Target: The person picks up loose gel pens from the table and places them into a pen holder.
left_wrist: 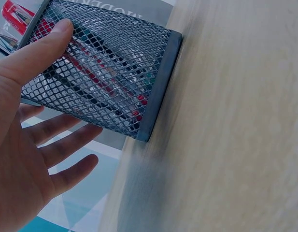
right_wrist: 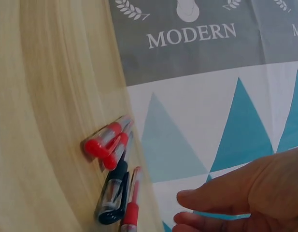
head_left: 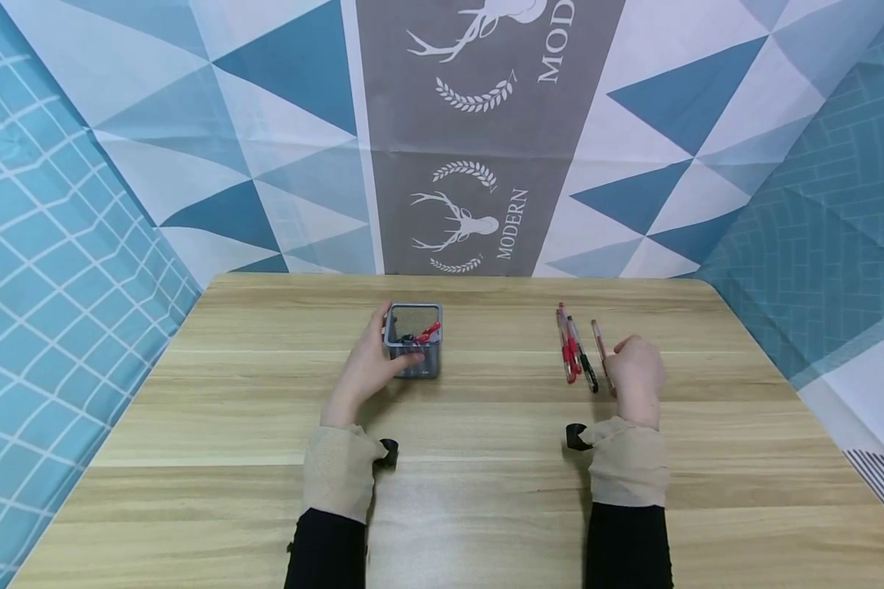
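Note:
My left hand (head_left: 364, 364) holds a dark metal mesh pen holder (head_left: 429, 360) standing on the table. In the left wrist view, the thumb (left_wrist: 47, 46) lies on its mesh side and the other fingers are on the opposite side. Red and dark pens show inside the holder. My right hand (head_left: 637, 372) is beside a red pen (head_left: 598, 337) at the right of a small group. The right wrist view has its thumb and forefinger extended, apart from that pen; other fingers are out of sight. Two red pens (right_wrist: 101, 145) and a black pen (right_wrist: 110, 198) lie alongside.
Both hands are over a light wood-grain table (head_left: 486, 507). A patterned cloth backdrop (head_left: 302, 123) rises behind the table's far edge, and blue cloth (head_left: 44, 286) hangs at the left side. Wrist straps with small black devices sit over the sleeves.

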{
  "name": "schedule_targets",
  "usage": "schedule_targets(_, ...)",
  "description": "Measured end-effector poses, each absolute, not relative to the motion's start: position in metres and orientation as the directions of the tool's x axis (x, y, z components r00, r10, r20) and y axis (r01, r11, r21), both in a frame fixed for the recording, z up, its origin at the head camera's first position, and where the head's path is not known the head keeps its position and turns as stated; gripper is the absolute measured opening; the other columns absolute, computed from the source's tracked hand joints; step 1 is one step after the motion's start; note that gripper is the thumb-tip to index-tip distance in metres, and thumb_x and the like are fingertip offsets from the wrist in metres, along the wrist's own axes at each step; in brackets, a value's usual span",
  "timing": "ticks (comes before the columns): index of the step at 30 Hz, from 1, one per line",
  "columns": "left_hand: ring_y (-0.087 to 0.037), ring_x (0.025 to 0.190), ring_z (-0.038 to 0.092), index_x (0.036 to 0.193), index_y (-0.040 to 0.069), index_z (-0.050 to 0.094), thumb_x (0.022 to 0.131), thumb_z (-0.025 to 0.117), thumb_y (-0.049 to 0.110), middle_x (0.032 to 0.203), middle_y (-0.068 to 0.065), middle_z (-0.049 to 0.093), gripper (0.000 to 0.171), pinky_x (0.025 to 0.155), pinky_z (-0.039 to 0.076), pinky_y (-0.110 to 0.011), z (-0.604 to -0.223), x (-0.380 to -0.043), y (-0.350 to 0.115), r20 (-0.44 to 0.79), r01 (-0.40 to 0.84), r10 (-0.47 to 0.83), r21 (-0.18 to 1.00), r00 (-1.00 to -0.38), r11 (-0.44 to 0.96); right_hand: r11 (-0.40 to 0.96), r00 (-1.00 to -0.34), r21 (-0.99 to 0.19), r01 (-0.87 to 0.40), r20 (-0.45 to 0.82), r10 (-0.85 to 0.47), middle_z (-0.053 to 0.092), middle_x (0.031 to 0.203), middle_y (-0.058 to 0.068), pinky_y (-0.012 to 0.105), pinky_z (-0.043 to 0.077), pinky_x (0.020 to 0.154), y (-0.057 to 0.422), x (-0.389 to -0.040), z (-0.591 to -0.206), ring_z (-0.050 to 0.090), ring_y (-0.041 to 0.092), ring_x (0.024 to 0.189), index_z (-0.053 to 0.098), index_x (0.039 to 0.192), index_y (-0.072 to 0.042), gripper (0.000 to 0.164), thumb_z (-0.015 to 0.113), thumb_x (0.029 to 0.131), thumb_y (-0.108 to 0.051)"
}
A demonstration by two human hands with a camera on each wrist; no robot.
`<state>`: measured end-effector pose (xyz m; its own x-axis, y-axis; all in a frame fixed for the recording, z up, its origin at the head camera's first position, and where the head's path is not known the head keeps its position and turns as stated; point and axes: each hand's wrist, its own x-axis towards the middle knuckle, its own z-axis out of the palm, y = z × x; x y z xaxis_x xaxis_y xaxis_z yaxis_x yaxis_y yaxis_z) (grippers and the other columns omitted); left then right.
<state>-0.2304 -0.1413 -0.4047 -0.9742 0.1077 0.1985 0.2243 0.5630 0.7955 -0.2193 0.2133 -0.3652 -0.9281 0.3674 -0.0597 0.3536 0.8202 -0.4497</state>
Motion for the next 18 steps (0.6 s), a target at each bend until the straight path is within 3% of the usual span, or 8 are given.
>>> schedule_targets(3,-0.023,0.111,0.04,0.136,0.023,0.011,0.06,0.073,0.038,0.125,-0.008,0.039,0.099,0.094,0.03,-0.044,-0.405,-0.23,-0.141,0.195,0.221,0.106,0.799,-0.975,0.559,0.812,-0.926,-0.454,0.367,-0.09,0.368,0.055,0.095,0.026,0.034,0.042,0.052,0.215,-0.218,-0.367,0.052,0.016,0.042,0.05,0.105,0.005,0.033,0.052,0.076,-0.011)
schedule_targets(6,-0.023,0.111,0.04,0.136,0.023,0.011,0.06,0.074,0.038,0.126,-0.008,0.039,0.099,0.094,0.03,-0.044,-0.405,-0.23,-0.141,0.195,0.221,0.105,0.8,-0.975,0.558,0.811,-0.923,-0.45,0.374,-0.098,0.371,0.058,0.087,0.023,0.033,0.042,0.051,0.216,-0.218,-0.369,0.055,0.021,0.049,0.052,0.103,0.005,0.032,0.051,0.075,-0.011)
schedule_targets(10,-0.023,0.11,0.041,0.136,0.024,0.011,0.06,0.074,0.038,0.125,-0.007,0.039,0.1,0.093,0.031,-0.044,-0.405,-0.23,-0.141,0.193,0.218,0.105,0.801,-0.976,0.557,0.827,-0.922,-0.411,0.383,-0.115,0.37,0.058,0.064,0.015,0.031,0.039,0.044,0.219,-0.219,-0.373,0.053,0.027,0.059,0.06,0.078,0.003,0.017,0.05,0.074,-0.01)
schedule_targets(12,-0.022,0.109,0.042,0.136,0.024,0.012,0.06,0.074,0.038,0.124,-0.007,0.04,0.099,0.093,0.031,-0.044,-0.404,-0.23,-0.141,0.191,0.217,0.104,0.804,-0.976,0.554,0.832,-0.919,-0.391,0.393,-0.132,0.371,0.055,0.058,0.012,0.03,0.037,0.042,0.22,-0.22,-0.375,0.051,0.026,0.057,0.057,0.065,0.001,0.017,0.049,0.074,-0.011)
schedule_targets(14,-0.022,0.108,0.042,0.135,0.025,0.013,0.059,0.074,0.038,0.124,-0.006,0.041,0.099,0.093,0.031,-0.044,-0.404,-0.23,-0.141,0.192,0.217,0.104,0.806,-0.976,0.551,0.831,-0.915,-0.383,0.404,-0.151,0.375,0.055,0.064,0.016,0.03,0.038,0.041,0.221,-0.22,-0.376,0.049,0.025,0.057,0.055,0.06,0.0,0.018,0.049,0.073,-0.012)
schedule_targets(18,-0.022,0.108,0.042,0.135,0.026,0.013,0.059,0.074,0.038,0.124,-0.007,0.041,0.098,0.092,0.032,-0.044,-0.403,-0.23,-0.141,0.192,0.219,0.108,0.805,-0.975,0.551,0.836,-0.909,-0.357,0.416,-0.195,0.369,0.054,0.071,0.019,0.031,0.039,0.043,0.222,-0.22,-0.379,0.048,0.025,0.059,0.054,0.066,0.001,0.016,0.049,0.073,-0.012)
